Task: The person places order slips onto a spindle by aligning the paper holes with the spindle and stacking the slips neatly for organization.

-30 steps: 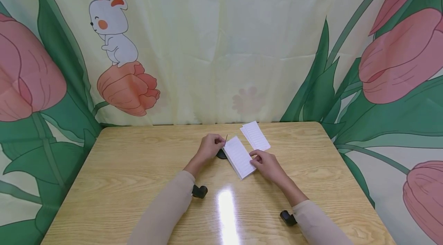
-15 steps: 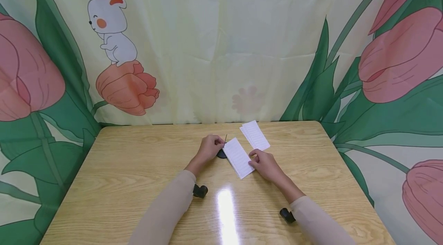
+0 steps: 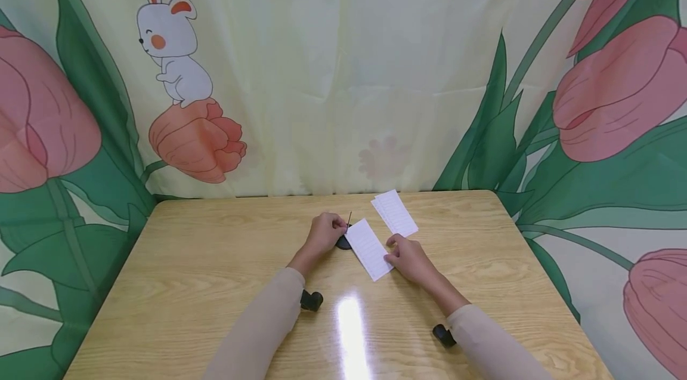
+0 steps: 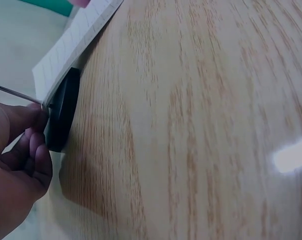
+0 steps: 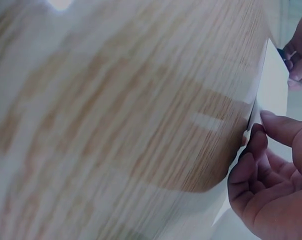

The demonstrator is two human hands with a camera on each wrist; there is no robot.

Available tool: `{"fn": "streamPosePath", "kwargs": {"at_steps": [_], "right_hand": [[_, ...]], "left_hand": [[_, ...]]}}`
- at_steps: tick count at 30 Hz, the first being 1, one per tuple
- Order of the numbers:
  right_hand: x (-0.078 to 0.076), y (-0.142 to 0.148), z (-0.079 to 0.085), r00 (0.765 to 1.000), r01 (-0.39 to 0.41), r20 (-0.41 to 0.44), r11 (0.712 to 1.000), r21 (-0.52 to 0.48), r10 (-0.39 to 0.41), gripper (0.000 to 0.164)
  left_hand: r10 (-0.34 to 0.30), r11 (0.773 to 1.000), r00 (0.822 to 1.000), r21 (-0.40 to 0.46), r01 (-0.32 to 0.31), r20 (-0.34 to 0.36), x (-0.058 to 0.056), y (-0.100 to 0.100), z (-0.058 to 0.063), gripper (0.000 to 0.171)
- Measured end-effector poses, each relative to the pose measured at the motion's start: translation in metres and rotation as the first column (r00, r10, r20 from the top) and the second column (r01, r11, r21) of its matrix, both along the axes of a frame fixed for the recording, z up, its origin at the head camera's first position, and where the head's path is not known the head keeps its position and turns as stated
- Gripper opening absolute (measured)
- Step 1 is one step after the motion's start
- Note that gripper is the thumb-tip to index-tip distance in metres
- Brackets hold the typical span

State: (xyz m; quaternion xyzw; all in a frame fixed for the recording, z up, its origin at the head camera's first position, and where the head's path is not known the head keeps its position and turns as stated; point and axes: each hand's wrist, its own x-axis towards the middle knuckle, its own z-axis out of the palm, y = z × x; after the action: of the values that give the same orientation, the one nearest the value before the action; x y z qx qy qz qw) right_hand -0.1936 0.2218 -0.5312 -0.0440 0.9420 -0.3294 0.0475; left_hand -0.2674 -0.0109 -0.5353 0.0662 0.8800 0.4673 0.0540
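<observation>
A sheet of lined white paper [image 3: 369, 252] slants between both hands. My left hand [image 3: 324, 232] pinches its upper left corner, right beside the thin metal pin [image 3: 350, 219] of a bill spike, whose round black base [image 3: 343, 243] shows below. In the left wrist view the thumb and finger of the left hand [image 4: 21, 155] meet at the paper [image 4: 73, 47], close over the base [image 4: 63, 112]. My right hand [image 3: 410, 259] grips the sheet's right edge between thumb and forefinger, its other fingers curled under, as the right wrist view shows.
Behind the held sheet, more lined slips [image 3: 396, 213] lie overlapping on the wooden table [image 3: 214, 260]. Black wrist cameras [image 3: 311, 300] hang at both sleeves. A printed curtain [image 3: 322, 70] hangs behind the table's far edge.
The sheet has tilted and sunk slightly at its upper left corner, baring more of the black base. Both hands have shifted only a little, still holding the paper.
</observation>
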Motion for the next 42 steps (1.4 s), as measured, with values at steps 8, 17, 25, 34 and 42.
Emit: {"fn": "streamPosePath", "kwargs": {"at_steps": [8, 17, 25, 34, 42], "right_hand": [[0.000, 0.000, -0.001, 1.000, -0.007, -0.023, 0.998, 0.057, 0.009, 0.029], [-0.001, -0.003, 0.001, 1.000, -0.009, -0.013, 0.997, 0.073, 0.010, 0.029], [0.000, 0.002, 0.000, 1.000, -0.003, 0.019, 0.997, 0.082, 0.001, 0.028], [-0.001, 0.017, 0.011, 1.000, 0.001, -0.020, 0.999, 0.042, 0.000, 0.028], [-0.010, 0.040, 0.016, 0.998, 0.019, -0.066, 1.000, 0.006, -0.019, 0.034]], "left_hand": [[-0.010, 1.000, 0.999, -0.017, 0.010, -0.051, 0.002, 0.001, 0.000, 0.007], [-0.007, 1.000, 0.998, -0.021, 0.006, -0.059, 0.002, 0.000, 0.000, 0.008], [-0.026, 0.999, 0.996, -0.038, 0.022, -0.091, 0.006, -0.001, 0.000, 0.008], [-0.044, 0.997, 0.995, -0.060, 0.039, -0.093, 0.011, -0.003, 0.006, 0.006], [-0.077, 0.994, 0.990, -0.085, 0.067, -0.114, 0.015, -0.009, 0.003, 0.022]]}}
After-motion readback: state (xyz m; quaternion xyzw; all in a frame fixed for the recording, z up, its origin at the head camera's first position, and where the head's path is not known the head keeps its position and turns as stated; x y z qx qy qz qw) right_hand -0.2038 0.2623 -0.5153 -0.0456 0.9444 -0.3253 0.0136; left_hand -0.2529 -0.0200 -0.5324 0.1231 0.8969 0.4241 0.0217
